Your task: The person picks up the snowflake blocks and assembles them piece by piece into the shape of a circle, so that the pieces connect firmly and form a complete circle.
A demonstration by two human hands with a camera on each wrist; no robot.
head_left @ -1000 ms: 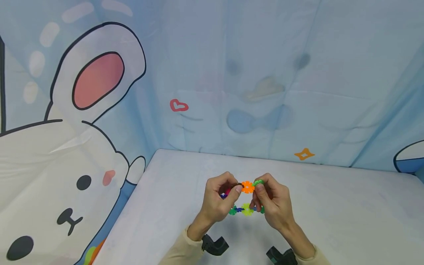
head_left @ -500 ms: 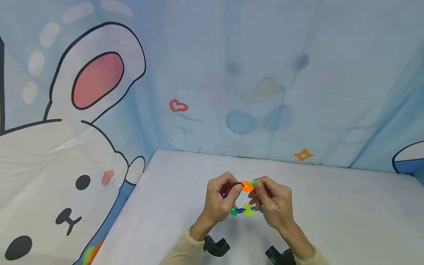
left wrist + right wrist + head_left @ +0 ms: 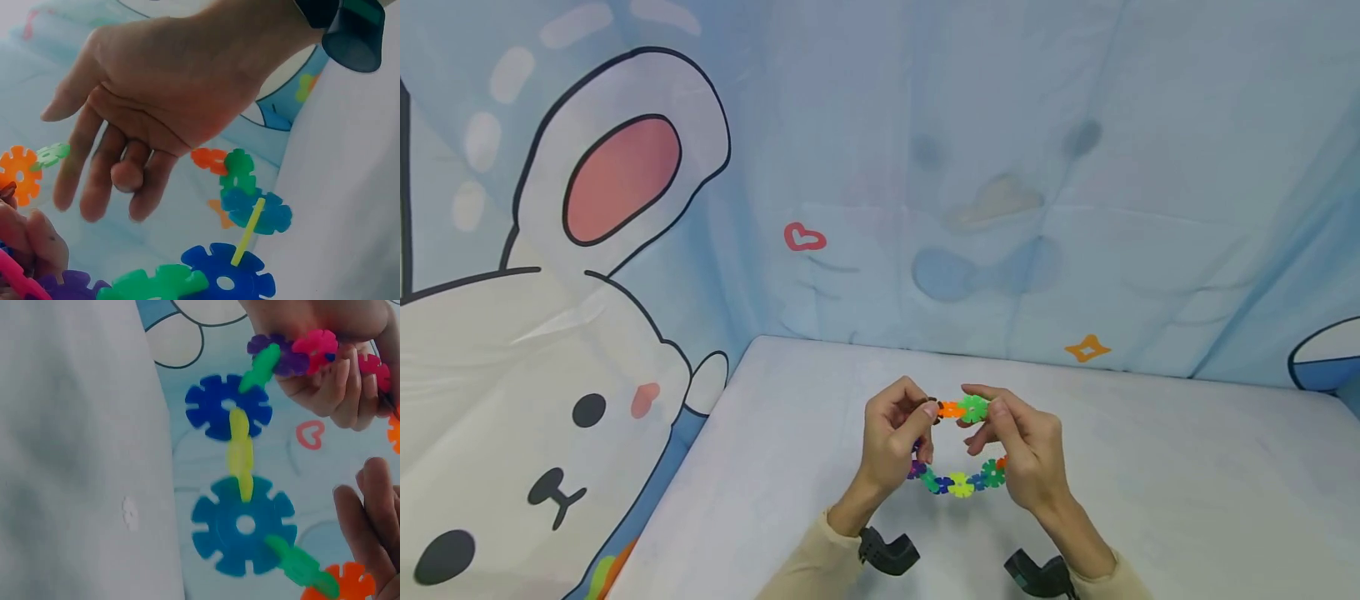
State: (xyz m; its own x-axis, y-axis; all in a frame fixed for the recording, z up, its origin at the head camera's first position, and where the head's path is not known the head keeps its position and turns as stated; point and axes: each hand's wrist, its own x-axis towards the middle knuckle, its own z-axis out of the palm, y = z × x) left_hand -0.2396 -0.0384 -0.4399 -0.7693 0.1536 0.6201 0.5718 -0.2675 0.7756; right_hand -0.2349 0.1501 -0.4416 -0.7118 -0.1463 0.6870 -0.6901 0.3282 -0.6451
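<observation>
My left hand (image 3: 891, 442) pinches a dark brown snowflake disc (image 3: 937, 411) in a chain of interlocking plastic snowflake discs, held up over the table. An orange disc (image 3: 952, 410) joins it, and a light green disc (image 3: 974, 408) ends that strand. Beside the green disc is my right hand (image 3: 1033, 454), its fingers spread and relaxed; in the left wrist view this hand (image 3: 156, 94) shows an open palm. The chain hangs down in a curve through a yellow disc (image 3: 961, 485). In the right wrist view, blue discs (image 3: 228, 406) and a pink disc (image 3: 315, 350) show near the left hand's curled fingers (image 3: 344, 387).
The white table (image 3: 1187, 483) spreads under both hands. A light blue printed curtain (image 3: 865, 167) with a bunny figure (image 3: 625, 350) stands behind and to the left. Each wrist wears a black camera mount (image 3: 889, 553).
The right hand's fingers have come off the light green disc and spread. The upper strand has turned and risen slightly, and more of the chain's lower curve shows between the hands.
</observation>
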